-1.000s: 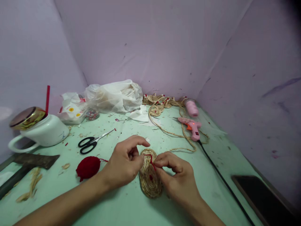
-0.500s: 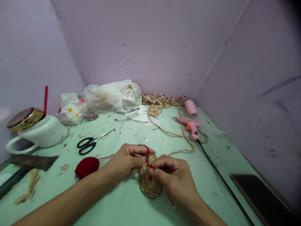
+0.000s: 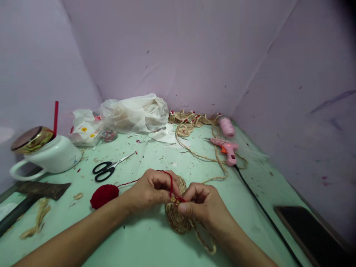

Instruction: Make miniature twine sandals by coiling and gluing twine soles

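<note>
An oval coil of braided straw-coloured rope lies under my fingers, a loose loop of the rope hanging at its lower right. My left hand is closed at the coil's upper left, with red yarn looped over its fingers. From there the yarn runs left to a red yarn ball beside my forearm. With thumb and forefinger together, my right hand pinches the red yarn over the coil. The fingertips of both hands nearly meet, and a small tan-gold bit shows between them, partly covered.
Black-handled scissors lie open beyond the yarn ball. At left are a hammer-like tool and a white mug. A pink glue gun, its cord and a dark phone-like slab are at right. Plastic bags line the back.
My left fingers have come down and right, closer to my right fingertips. The yarn loop is drawn lower against the coil, and the rope's loose loop shows more at the lower right.
</note>
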`<control>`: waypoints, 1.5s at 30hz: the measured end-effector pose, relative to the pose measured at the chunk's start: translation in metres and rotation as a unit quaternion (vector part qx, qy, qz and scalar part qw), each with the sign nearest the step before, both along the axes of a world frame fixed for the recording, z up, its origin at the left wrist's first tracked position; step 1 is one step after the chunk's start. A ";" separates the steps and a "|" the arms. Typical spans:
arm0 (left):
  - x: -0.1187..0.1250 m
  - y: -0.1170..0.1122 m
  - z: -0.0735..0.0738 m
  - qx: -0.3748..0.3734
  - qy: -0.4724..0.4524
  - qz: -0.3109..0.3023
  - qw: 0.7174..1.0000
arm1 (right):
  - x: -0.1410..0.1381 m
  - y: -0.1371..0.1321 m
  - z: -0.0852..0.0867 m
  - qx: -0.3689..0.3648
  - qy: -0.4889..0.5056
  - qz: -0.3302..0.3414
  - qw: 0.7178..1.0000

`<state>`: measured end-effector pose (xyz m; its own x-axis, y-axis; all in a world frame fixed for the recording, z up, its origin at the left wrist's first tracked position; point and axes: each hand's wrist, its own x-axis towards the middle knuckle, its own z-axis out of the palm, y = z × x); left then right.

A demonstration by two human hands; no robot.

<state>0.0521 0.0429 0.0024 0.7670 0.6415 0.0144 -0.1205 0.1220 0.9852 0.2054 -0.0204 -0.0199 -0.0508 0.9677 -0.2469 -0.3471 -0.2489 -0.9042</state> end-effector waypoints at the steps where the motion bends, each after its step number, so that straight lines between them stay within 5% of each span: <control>1: 0.000 0.000 0.000 0.005 0.006 0.008 1.000 | 0.000 0.000 -0.001 0.002 0.001 -0.003 1.000; 15: 0.000 -0.003 -0.005 0.037 0.004 0.012 0.999 | -0.001 0.000 -0.012 0.007 0.050 0.001 0.999; 21: 0.000 -0.003 -0.007 0.030 0.074 0.079 0.994 | 0.001 0.004 -0.001 0.003 0.062 -0.033 0.998; 24: 0.000 -0.010 -0.005 0.129 0.167 0.137 0.968 | 0.004 0.006 0.001 -0.008 0.031 -0.057 0.998; 28: 0.001 -0.018 0.000 0.318 0.179 0.280 0.888 | 0.005 0.005 0.001 -0.028 0.023 -0.068 0.997; 31: 0.003 -0.018 0.000 0.357 0.176 0.220 0.890 | 0.003 0.004 0.003 -0.039 0.030 -0.057 0.997; 35: 0.004 -0.013 -0.003 0.279 0.215 0.115 0.929 | 0.001 0.005 0.005 -0.038 0.024 -0.061 0.997; 45: 0.002 -0.006 0.006 0.340 0.247 0.126 0.899 | 0.002 0.006 0.003 -0.062 0.033 -0.026 0.997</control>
<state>0.0540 0.0368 0.0086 0.6191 0.7674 0.1667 0.4123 -0.4983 0.7627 0.2075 -0.0139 -0.0174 -0.0216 0.9316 -0.3628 -0.4206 -0.3376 -0.8421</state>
